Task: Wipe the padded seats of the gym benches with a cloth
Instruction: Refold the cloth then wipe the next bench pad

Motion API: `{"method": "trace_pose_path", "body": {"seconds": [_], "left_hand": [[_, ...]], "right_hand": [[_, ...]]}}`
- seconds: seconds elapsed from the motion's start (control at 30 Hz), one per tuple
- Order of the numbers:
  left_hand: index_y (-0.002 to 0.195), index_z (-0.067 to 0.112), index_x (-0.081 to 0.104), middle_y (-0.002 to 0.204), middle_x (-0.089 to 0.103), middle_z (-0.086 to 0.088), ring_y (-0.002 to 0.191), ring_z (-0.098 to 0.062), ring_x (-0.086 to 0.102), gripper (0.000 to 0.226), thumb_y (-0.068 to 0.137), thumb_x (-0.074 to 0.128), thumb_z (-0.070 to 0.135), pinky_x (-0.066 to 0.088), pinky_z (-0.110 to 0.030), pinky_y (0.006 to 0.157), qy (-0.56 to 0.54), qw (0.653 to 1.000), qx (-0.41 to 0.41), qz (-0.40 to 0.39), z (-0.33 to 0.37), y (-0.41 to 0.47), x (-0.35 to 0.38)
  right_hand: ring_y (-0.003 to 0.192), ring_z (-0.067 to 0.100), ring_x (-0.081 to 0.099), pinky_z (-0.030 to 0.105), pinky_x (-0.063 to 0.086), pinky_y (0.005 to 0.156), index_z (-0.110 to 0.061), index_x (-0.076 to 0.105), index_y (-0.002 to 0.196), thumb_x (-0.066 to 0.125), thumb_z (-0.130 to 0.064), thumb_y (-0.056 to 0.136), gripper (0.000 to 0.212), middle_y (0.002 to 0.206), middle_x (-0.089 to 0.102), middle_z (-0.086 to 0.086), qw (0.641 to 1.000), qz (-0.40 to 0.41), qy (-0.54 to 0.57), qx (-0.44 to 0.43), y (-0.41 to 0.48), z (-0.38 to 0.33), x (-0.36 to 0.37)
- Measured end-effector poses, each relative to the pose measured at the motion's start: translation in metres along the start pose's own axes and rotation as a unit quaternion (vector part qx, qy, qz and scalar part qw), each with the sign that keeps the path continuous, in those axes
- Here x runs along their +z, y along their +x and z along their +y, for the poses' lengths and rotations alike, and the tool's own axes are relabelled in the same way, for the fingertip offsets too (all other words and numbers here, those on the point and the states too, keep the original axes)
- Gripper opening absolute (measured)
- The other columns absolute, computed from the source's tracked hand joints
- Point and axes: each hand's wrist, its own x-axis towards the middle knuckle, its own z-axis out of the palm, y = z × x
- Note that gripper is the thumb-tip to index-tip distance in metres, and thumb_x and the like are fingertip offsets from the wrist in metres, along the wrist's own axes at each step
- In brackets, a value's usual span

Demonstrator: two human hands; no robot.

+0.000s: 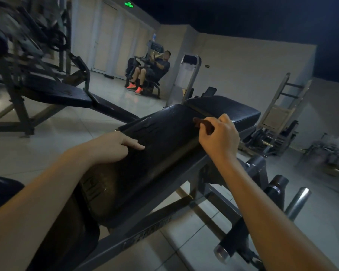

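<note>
Up close, a black bench point(170, 165) slants across the tiled floor point(47, 147), its long pad point(160, 132) meeting the seat point(225, 108) at a gap. Left hand point(117, 145) rests flat on the pad's left edge, fingers straight, grasping nothing. Right hand point(220, 137) pinches a small dark cloth point(203, 124) on the pad just beside that gap

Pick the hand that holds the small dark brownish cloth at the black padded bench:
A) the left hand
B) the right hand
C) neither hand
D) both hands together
B: the right hand curls its fingers round the dark brownish cloth over the black padded bench, while the left hand rests on the pad with straight fingers and holds nothing.
</note>
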Motion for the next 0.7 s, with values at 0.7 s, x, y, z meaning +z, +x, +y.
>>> {"method": "trace_pose_path", "body": {"seconds": [0.7], "left_hand": [[0.104, 0.05, 0.067, 0.145, 0.047, 0.019, 0.142, -0.007, 0.03, 0.069, 0.084, 0.038, -0.01, 0.015, -0.033, 0.117, -0.033, 0.999, 0.011, -0.038, -0.016, 0.008, -0.005]], "right_hand": [[0.073, 0.016, 0.046, 0.016, 0.024, 0.057, -0.012, 0.072, 0.104, 0.061, -0.027, 0.095, 0.02, 0.087, 0.046, 0.001, 0.999, -0.009, -0.025, 0.017, 0.015, 0.036, -0.015]]}}
